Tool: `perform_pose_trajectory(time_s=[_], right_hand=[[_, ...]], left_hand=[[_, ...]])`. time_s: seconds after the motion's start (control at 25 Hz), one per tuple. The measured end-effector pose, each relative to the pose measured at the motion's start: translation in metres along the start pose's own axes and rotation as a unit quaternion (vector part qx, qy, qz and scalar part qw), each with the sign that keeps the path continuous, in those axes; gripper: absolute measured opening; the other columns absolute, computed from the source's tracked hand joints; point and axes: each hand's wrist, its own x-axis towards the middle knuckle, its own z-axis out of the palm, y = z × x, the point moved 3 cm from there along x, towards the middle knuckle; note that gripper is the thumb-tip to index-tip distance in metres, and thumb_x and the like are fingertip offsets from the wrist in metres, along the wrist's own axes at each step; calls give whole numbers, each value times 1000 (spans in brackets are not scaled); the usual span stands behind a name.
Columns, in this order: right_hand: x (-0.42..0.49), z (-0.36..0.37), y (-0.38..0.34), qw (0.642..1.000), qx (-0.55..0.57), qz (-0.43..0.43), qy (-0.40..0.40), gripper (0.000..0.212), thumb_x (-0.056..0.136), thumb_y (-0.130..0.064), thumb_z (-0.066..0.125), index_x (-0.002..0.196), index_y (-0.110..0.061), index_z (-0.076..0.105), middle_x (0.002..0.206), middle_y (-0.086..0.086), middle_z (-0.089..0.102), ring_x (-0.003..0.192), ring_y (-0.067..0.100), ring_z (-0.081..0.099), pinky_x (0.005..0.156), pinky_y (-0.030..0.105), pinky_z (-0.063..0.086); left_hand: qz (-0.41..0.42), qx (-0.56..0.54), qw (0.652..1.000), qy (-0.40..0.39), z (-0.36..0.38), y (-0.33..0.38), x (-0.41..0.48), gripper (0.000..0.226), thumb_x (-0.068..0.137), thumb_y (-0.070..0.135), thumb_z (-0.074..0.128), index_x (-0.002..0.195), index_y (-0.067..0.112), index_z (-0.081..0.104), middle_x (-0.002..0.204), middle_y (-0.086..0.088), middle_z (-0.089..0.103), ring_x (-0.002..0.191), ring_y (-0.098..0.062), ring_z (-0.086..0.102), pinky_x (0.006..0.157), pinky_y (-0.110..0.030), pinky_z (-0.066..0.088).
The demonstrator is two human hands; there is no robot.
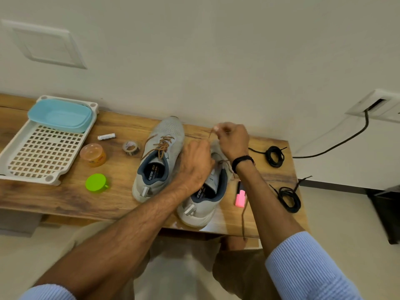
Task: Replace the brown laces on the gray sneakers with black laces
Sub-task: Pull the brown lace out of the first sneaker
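Two gray sneakers stand side by side on the wooden table (65, 200). The left sneaker (159, 156) is fully laced with a brown lace (162, 146). My left hand (195, 163) rests curled on the front of the right sneaker (203, 204), hiding its eyelets. My right hand (232, 140) is raised above that shoe's toe and pinches a strand of its brown lace (211, 134). A loose end of the brown lace (244, 215) hangs over the table's front edge. Two coiled black laces (275, 155) (289, 199) lie to the right of the shoes.
A pink highlighter (240, 197) lies right of the right sneaker. Left of the shoes are a tape roll (130, 147), a battery (106, 136), an orange jar (93, 154), a green lid (96, 182) and a white tray (43, 152) holding a blue tub (60, 114). A black cable (337, 144) runs to a wall socket.
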Motion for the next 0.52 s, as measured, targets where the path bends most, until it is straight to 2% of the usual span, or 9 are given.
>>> perform_pose_trajectory(time_s=[0.08,0.16,0.24,0.32,0.36,0.44,0.52], right_hand=[[5,-23,-4,987,115,8,107,11,93,-16,63,94,-14,74,78,-9,68,68,5,64,68,21,55],[9,-42,-1,966,186,32,176,16,96,-10,57,104,-10,71,84,-5,69,71,6,68,70,22,58],[8,-49,2,975,128,46,175,21,98,-9,53,114,-10,66,95,0,69,82,11,69,77,23,57],[6,-44,3,992,-55,46,100,23,97,-11,55,119,-12,64,107,5,68,95,17,66,82,22,49],[4,-38,4,990,-132,42,40,20,96,-13,57,114,-12,66,108,6,68,97,19,64,79,20,44],[-1,-25,5,968,-220,31,-114,8,92,-16,63,92,-15,71,100,3,71,90,16,62,68,16,39],[-10,-14,6,933,-258,32,-249,7,87,-19,70,80,-20,69,91,-1,70,84,11,59,62,16,38]], left_hand=[[-15,-7,1000,14,-5,-8,3,15,88,9,59,101,4,65,101,-17,65,93,-34,61,73,-39,49],[-24,-7,1000,14,-8,-15,3,16,89,7,58,103,3,63,104,-18,64,96,-34,61,76,-39,47],[-27,-8,1000,3,-9,-17,2,17,89,7,58,105,3,61,109,-18,62,99,-33,59,78,-37,46],[-29,-7,1000,-10,-10,-15,3,18,89,6,59,106,2,60,110,-18,61,101,-34,58,75,-35,43],[-32,-5,999,-13,-11,-14,3,18,88,6,60,106,2,60,110,-18,61,101,-34,58,74,-34,42],[-35,1,999,-19,-12,-14,3,19,87,6,61,106,2,60,111,-19,62,103,-35,59,74,-36,42],[-40,8,999,-23,-14,-14,3,21,88,9,63,108,3,60,113,-18,61,105,-36,58,78,-38,45]])
